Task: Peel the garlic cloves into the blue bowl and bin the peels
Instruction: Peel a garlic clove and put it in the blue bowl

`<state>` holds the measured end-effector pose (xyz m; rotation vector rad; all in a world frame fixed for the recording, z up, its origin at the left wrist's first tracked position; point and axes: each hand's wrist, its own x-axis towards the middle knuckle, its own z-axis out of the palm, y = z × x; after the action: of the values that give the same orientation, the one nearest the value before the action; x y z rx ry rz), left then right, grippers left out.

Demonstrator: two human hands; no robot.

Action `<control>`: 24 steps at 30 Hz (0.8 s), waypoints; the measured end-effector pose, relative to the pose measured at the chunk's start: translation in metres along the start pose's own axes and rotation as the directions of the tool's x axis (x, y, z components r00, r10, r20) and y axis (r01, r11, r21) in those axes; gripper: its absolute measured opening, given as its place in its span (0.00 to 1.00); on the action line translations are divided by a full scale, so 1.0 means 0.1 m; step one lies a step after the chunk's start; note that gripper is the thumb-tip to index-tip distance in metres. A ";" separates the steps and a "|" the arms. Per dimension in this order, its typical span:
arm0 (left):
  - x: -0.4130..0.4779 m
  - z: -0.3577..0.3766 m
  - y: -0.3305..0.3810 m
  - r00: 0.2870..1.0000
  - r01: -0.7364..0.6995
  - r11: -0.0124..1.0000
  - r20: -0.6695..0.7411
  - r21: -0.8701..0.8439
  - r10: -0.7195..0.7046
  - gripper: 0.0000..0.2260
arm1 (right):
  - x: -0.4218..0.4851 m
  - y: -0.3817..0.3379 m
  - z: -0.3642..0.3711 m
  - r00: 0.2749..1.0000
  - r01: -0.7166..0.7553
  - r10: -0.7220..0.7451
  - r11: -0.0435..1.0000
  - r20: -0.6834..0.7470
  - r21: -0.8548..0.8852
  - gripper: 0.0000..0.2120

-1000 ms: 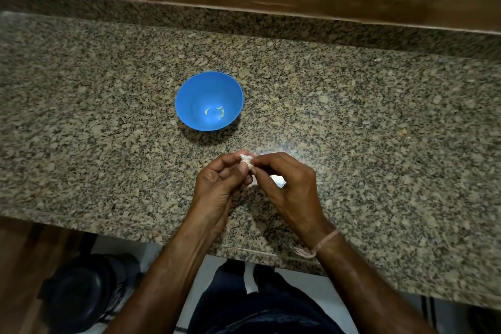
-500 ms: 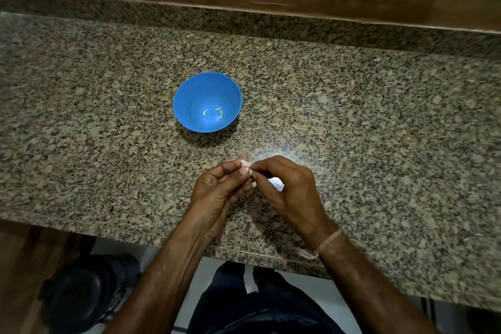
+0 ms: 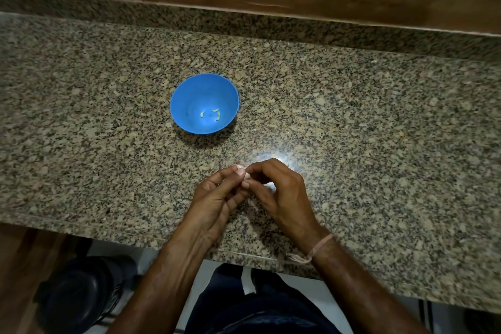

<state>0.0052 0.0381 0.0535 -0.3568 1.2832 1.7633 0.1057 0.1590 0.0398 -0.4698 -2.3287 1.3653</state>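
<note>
Pinching one clove (image 3: pixel 242 168) between them, both hands hover over the counter (image 3: pixel 379 130) — the left hand (image 3: pixel 214 198) curls thumb and fingers on it, the right hand (image 3: pixel 282 192) nips it from the other side. Its long axis is hidden. The bowl (image 3: pixel 189 95), with three peeled cloves (image 3: pixel 216 111) inside, lies ahead and slightly left, apart from the hands — nearer the left, which looks better placed for the drop. A dark tub (image 3: pixel 73 295), probably the bin, sits below left.
</note>
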 end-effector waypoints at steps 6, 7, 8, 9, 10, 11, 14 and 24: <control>0.01 -0.04 -0.04 0.999 0.021 0.999 0.032 -0.046 -0.020 0.18 | 0.02 0.01 0.08 0.969 -0.226 0.245 0.930 -0.028 0.290 0.03; 0.03 -0.06 -0.05 0.999 0.019 0.999 0.034 -0.046 -0.018 0.18 | 0.02 0.01 0.11 0.957 -0.264 0.290 0.900 -0.024 0.347 0.03; 0.05 -0.08 -0.05 0.999 0.014 0.999 0.032 -0.034 -0.013 0.18 | 0.01 0.03 0.13 0.942 -0.296 0.333 0.867 -0.025 0.400 0.02; 0.08 -0.11 -0.06 1.000 0.000 1.000 0.021 0.003 0.000 0.17 | -0.01 0.07 0.14 0.928 -0.321 0.372 0.840 -0.031 0.438 0.02; 0.12 -0.15 -0.07 1.000 -0.027 0.997 0.004 0.072 0.027 0.15 | -0.03 0.11 0.16 0.914 -0.344 0.404 0.822 -0.039 0.454 0.02; 0.17 -0.20 -0.08 0.998 -0.063 0.983 -0.012 0.170 0.066 0.13 | -0.06 0.16 0.17 0.902 -0.368 0.430 0.817 -0.043 0.444 0.03; 0.36 -0.36 -0.14 0.973 -0.196 0.872 -0.025 0.449 0.231 0.09 | -0.17 0.33 0.21 0.874 -0.449 0.485 0.823 -0.019 0.349 0.07; 0.64 -0.58 -0.08 0.831 -0.447 0.339 0.244 0.828 0.499 0.08 | -0.35 0.35 0.48 0.799 -0.592 0.600 0.796 -0.035 0.126 0.06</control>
<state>-0.0388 0.0196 -0.0190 0.6547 2.3026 1.2486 0.1156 0.1232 -0.0186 -1.2845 -2.1065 1.6925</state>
